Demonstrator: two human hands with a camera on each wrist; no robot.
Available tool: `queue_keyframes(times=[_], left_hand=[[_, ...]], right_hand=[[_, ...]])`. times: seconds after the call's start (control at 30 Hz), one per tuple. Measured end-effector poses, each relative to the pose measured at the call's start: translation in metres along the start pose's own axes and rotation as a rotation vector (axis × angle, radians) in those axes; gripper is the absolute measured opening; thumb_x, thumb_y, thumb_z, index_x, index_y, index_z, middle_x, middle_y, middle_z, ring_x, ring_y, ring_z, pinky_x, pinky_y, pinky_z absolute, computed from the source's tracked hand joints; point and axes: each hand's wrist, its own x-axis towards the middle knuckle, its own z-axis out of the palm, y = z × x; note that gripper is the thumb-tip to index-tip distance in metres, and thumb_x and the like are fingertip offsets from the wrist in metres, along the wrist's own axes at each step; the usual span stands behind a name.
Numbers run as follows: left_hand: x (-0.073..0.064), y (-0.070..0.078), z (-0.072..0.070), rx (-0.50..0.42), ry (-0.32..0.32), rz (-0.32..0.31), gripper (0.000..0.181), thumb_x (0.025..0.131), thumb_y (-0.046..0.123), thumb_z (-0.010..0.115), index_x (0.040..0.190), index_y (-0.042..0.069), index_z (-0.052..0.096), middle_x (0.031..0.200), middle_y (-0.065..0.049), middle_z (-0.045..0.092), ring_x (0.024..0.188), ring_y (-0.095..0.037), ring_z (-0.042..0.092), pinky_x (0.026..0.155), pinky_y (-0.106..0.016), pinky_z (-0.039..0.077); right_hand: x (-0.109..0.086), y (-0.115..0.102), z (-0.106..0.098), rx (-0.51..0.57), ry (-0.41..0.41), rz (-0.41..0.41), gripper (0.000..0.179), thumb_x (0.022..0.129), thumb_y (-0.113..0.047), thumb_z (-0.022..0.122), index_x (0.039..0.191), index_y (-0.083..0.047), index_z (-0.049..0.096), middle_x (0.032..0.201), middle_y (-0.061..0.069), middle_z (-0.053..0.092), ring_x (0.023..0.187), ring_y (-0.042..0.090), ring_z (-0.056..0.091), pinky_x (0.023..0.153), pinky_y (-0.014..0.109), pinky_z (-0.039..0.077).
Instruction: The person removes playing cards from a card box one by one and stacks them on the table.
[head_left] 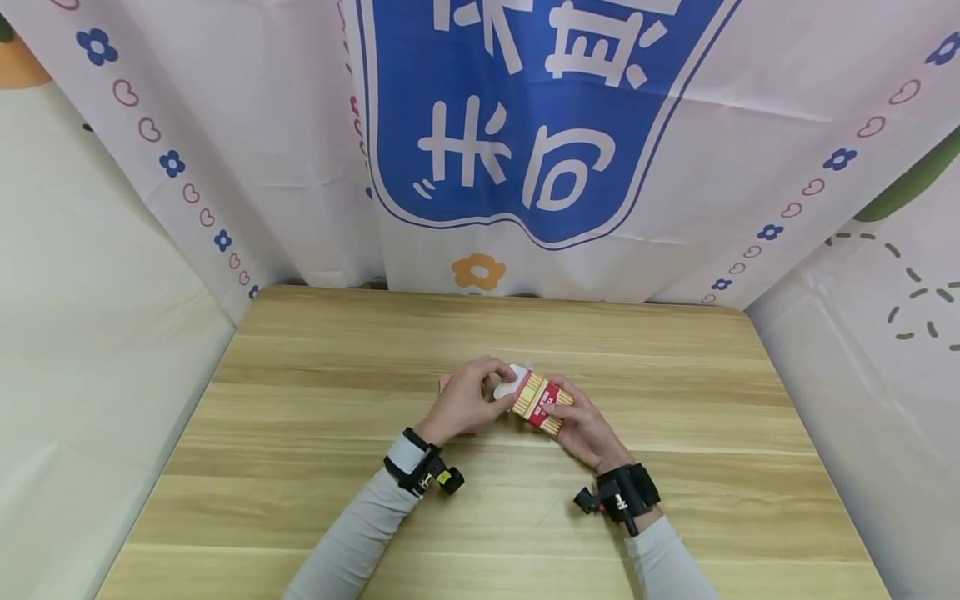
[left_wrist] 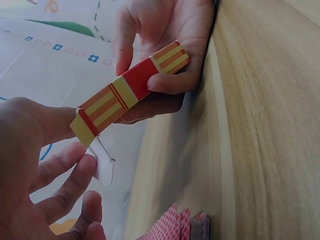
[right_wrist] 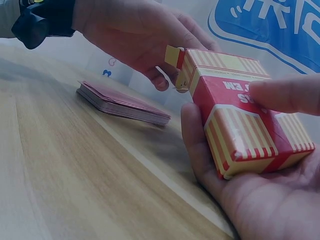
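Note:
A red and yellow striped playing-card box (head_left: 531,398) is held up over the table, tilted. My right hand (head_left: 587,432) grips its lower part, with the thumb lying across the red printed band in the right wrist view. At the upper end, the thumb and fingers of my left hand (head_left: 467,402) pinch the box by its opened end. A white flap (left_wrist: 104,167) hangs out there beside the left fingertips. Under the left hand, a deck of cards (right_wrist: 122,106) with red patterned backs lies stacked on the table, mostly hidden in the head view.
The wooden table (head_left: 300,467) carries the deck. Behind its far edge hangs a white curtain (head_left: 315,208) with a blue printed panel, and pale cloth walls stand at both sides. Both wrists wear black straps with small cameras.

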Motion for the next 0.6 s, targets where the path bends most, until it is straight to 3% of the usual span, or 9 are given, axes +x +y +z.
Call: queue_keyframes(times=[0.13, 0.27, 0.4, 0.6], left_hand=[[-0.002, 0.001, -0.001, 0.008, 0.017, -0.023, 0.017, 0.095, 0.02, 0.083, 0.11, 0.016, 0.075, 0.103, 0.0, 0.07, 0.08, -0.024, 0.065, 0.068, -0.027, 0.047], [-0.005, 0.002, -0.003, 0.011, 0.019, -0.05, 0.007, 0.097, 0.02, 0.08, 0.102, 0.017, 0.077, 0.111, -0.001, 0.071, 0.09, -0.025, 0.067, 0.075, -0.029, 0.051], [-0.003, 0.002, -0.01, -0.014, 0.029, -0.054, 0.005, 0.098, 0.017, 0.078, 0.096, 0.012, 0.079, 0.119, -0.003, 0.07, 0.097, -0.023, 0.065, 0.08, -0.031, 0.055], [-0.001, -0.001, -0.028, -0.095, 0.063, -0.032, 0.006, 0.1, 0.013, 0.074, 0.1, 0.008, 0.078, 0.116, -0.008, 0.073, 0.094, -0.02, 0.065, 0.081, -0.031, 0.057]], right_hand=[[-0.003, 0.002, 0.0, -0.001, 0.018, 0.007, 0.047, 0.107, 0.008, 0.044, 0.148, -0.015, 0.046, 0.15, 0.013, 0.045, 0.127, 0.025, 0.064, 0.104, 0.042, 0.058], [-0.007, 0.004, -0.001, 0.01, 0.054, 0.022, 0.05, 0.107, 0.009, 0.043, 0.149, -0.017, 0.045, 0.151, 0.012, 0.043, 0.127, 0.025, 0.063, 0.104, 0.041, 0.058], [-0.005, 0.004, -0.001, 0.005, 0.023, 0.014, 0.05, 0.108, 0.007, 0.041, 0.152, -0.017, 0.044, 0.15, 0.011, 0.047, 0.127, 0.024, 0.064, 0.104, 0.04, 0.058], [0.0, 0.001, 0.0, 0.003, -0.015, -0.003, 0.05, 0.108, 0.006, 0.042, 0.152, -0.017, 0.046, 0.151, 0.01, 0.047, 0.127, 0.024, 0.063, 0.102, 0.038, 0.058]])
